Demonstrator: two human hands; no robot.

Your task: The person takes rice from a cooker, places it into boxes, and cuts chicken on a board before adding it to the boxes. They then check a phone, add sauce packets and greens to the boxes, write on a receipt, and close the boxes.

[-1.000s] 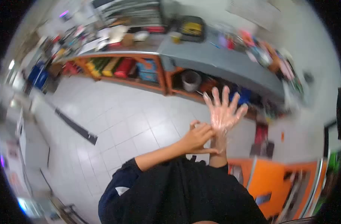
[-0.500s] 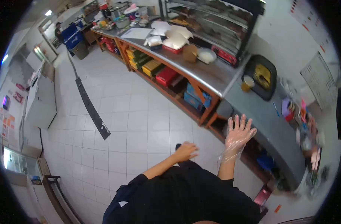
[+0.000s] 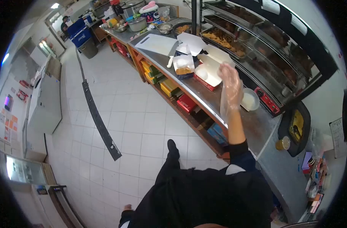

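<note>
My right hand (image 3: 232, 85), in a clear plastic glove, reaches over the steel counter with its fingers stretched out and nothing seen in them. Its fingertips overlap the raised lid of an open red-and-white takeaway box (image 3: 207, 77) that has a white round item inside. Just right of the hand sits a bowl (image 3: 251, 99) with pale contents. Left of the red box stands a smaller open box (image 3: 183, 67) holding fried-looking food. My left hand (image 3: 127, 207) hangs low at my side, mostly hidden by its sleeve.
A glass food warmer (image 3: 257, 49) with trays of fried food stands behind the boxes. On the counter are a white cutting board (image 3: 157, 44), a pot (image 3: 137, 24) and a metal bowl (image 3: 164, 28). A black strip (image 3: 99, 119) lies on the tiled floor. Another person (image 3: 64, 25) stands far back.
I have moved forward along the counter, so the boxes and warmer are nearer. My right hand has gone up over the counter beside the boxes; my left hand has dropped to my side.
</note>
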